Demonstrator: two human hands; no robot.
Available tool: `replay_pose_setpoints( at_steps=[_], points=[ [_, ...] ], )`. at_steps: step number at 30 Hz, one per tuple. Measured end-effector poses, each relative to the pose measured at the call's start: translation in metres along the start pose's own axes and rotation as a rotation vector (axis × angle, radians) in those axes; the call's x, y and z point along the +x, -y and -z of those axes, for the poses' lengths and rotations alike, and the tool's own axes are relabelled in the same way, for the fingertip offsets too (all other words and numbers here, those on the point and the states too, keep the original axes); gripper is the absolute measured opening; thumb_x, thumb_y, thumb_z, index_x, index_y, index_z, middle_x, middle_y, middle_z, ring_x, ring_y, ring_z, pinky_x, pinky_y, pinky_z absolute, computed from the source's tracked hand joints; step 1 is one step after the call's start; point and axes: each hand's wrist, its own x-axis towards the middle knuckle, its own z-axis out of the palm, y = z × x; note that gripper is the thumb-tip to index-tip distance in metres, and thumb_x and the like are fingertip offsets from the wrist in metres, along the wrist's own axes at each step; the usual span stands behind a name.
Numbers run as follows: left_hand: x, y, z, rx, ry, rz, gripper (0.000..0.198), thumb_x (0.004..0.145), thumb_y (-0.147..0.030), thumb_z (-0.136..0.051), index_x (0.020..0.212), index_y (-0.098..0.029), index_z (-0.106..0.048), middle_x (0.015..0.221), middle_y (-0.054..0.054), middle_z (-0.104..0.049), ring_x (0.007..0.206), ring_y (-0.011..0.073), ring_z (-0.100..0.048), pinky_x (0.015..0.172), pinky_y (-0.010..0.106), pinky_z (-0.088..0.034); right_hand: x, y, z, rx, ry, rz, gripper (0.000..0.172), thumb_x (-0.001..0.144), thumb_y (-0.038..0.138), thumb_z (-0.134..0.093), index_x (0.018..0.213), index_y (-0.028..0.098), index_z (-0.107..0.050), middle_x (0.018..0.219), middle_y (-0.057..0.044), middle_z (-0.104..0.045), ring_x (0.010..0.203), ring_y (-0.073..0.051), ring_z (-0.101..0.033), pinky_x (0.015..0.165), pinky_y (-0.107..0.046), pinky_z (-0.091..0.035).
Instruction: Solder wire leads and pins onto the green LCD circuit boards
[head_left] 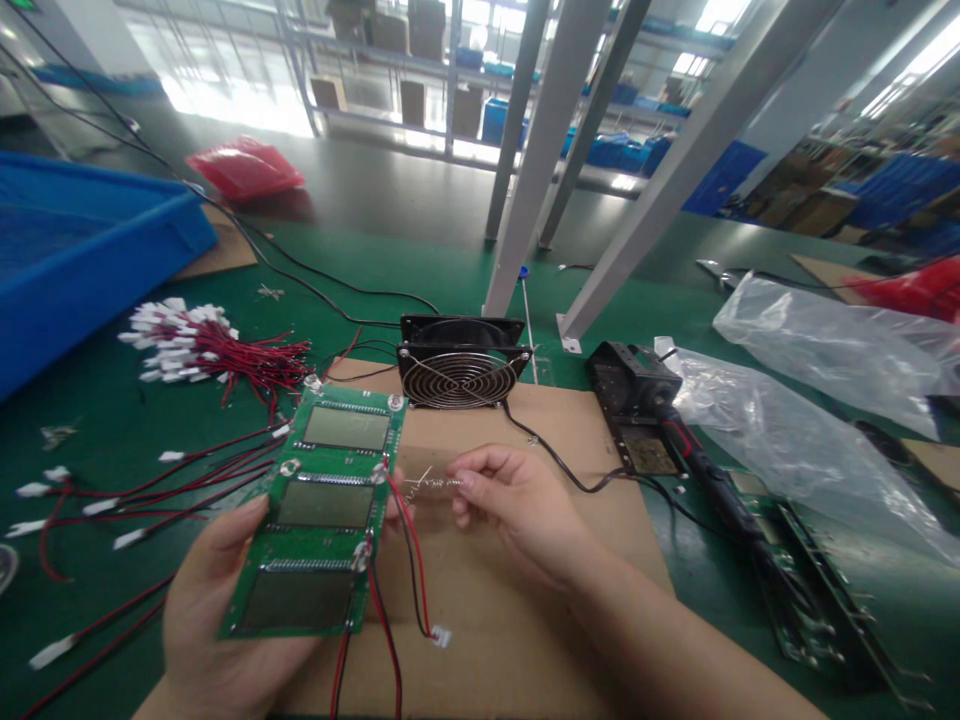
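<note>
Our left hand (217, 610) grasps the green circuit board (319, 510) from beneath at seven o'clock in the view. Its three displays tilt up towards us, probably so the pads along its right edge face the other hand. Our right hand (517, 505), at the board's three o'clock, pinches a thin coiled wire (431, 483) aimed at those pads. Red and black leads (409, 570) dangle from the board over the cardboard (525, 620). The fan (459, 362) sits at twelve, the soldering iron (705, 470) at two. The coil is too fine to identify, and the board hides our left fingers.
</note>
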Motion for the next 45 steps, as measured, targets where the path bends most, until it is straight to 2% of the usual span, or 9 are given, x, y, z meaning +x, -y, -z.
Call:
replay_pose_setpoints(
  at_steps=[4,8,12,16,19,22,34,41,45],
  points=[
    [0.002,0.002,-0.006,-0.029,0.037,0.009,0.034,0.08,-0.02,-0.037,0.094,-0.022,-0.068,0.106,0.007,-0.063,0.092,0.0257,-0.061,0.084,0.039,-0.047,-0.004,0.002,-0.004,0.006,0.079,-0.099,0.036,0.074,0.05,-0.053,0.085,0.015,-0.051,0.059,0.001,-0.057,0.048,-0.008,-0.054,0.047,-0.022,-0.044],
    [-0.001,0.001,-0.005,-0.015,0.028,0.01,0.031,0.078,-0.02,-0.04,0.091,-0.023,-0.069,0.104,0.006,-0.064,0.09,0.0254,-0.062,0.082,0.037,-0.048,-0.006,-0.002,-0.007,-0.057,0.12,-0.127,0.04,0.075,0.053,-0.05,0.091,0.016,-0.049,0.066,-0.001,-0.057,0.051,-0.008,-0.053,0.045,-0.021,-0.043],
    [-0.006,-0.002,0.005,0.019,-0.044,0.059,0.033,0.08,-0.022,-0.04,0.101,-0.023,-0.065,0.107,0.007,-0.062,0.1,0.0269,-0.057,0.087,0.038,-0.044,-0.002,-0.011,-0.006,-0.153,0.089,-0.064,0.047,0.068,0.043,-0.063,0.105,0.017,-0.05,0.084,-0.001,-0.051,0.064,-0.008,-0.05,0.046,-0.019,-0.041],
    [-0.006,-0.001,0.005,-0.002,-0.012,0.099,0.035,0.081,-0.022,-0.037,0.104,-0.022,-0.063,0.109,0.007,-0.062,0.098,0.0268,-0.058,0.087,0.04,-0.045,0.001,-0.017,-0.005,-0.084,0.167,-0.035,0.069,0.052,0.021,-0.076,0.114,0.02,-0.045,0.099,-0.002,-0.051,0.079,-0.008,-0.051,0.067,-0.022,-0.043],
    [-0.003,0.001,-0.001,-0.021,0.03,0.067,0.036,0.08,-0.021,-0.036,0.103,-0.02,-0.064,0.106,0.009,-0.063,0.093,0.0262,-0.061,0.084,0.038,-0.047,0.0,-0.018,-0.006,0.04,0.3,-0.12,0.043,0.056,0.027,-0.074,0.093,0.015,-0.055,0.083,-0.001,-0.06,0.072,-0.009,-0.057,0.066,-0.025,-0.044],
    [-0.001,0.0,-0.004,0.009,0.011,0.048,0.036,0.079,-0.022,-0.037,0.101,-0.015,-0.065,0.105,0.013,-0.063,0.095,0.0282,-0.059,0.084,0.037,-0.047,-0.001,-0.016,-0.005,0.067,0.272,-0.145,0.029,0.06,0.03,-0.071,0.079,0.015,-0.054,0.067,0.002,-0.061,0.055,-0.006,-0.057,0.053,-0.021,-0.044],
    [0.001,0.003,-0.004,-0.006,-0.018,0.046,0.034,0.079,-0.022,-0.038,0.093,-0.019,-0.068,0.1,0.009,-0.066,0.089,0.0272,-0.062,0.079,0.038,-0.05,-0.001,-0.008,-0.008,0.054,0.161,-0.081,0.032,0.054,0.031,-0.075,0.067,0.014,-0.051,0.056,0.004,-0.062,0.05,-0.006,-0.058,0.051,-0.019,-0.044],
    [0.001,0.004,-0.01,0.054,-0.227,0.023,0.027,0.07,-0.017,-0.049,0.086,-0.017,-0.07,0.086,0.011,-0.07,0.075,0.0261,-0.066,0.067,0.036,-0.054,-0.002,-0.005,-0.011,0.043,0.135,-0.007,0.032,0.056,0.031,-0.074,0.068,0.015,-0.049,0.058,0.003,-0.062,0.051,-0.007,-0.059,0.051,-0.02,-0.046],
    [0.0,0.005,-0.01,0.024,-0.24,0.012,0.025,0.07,-0.016,-0.049,0.081,-0.018,-0.071,0.084,0.01,-0.07,0.074,0.0251,-0.066,0.07,0.038,-0.054,-0.005,0.003,-0.011,-0.007,0.133,0.047,0.033,0.057,0.034,-0.073,0.068,0.016,-0.047,0.065,0.0,-0.064,0.055,-0.009,-0.06,0.052,-0.023,-0.047]
  ],
)
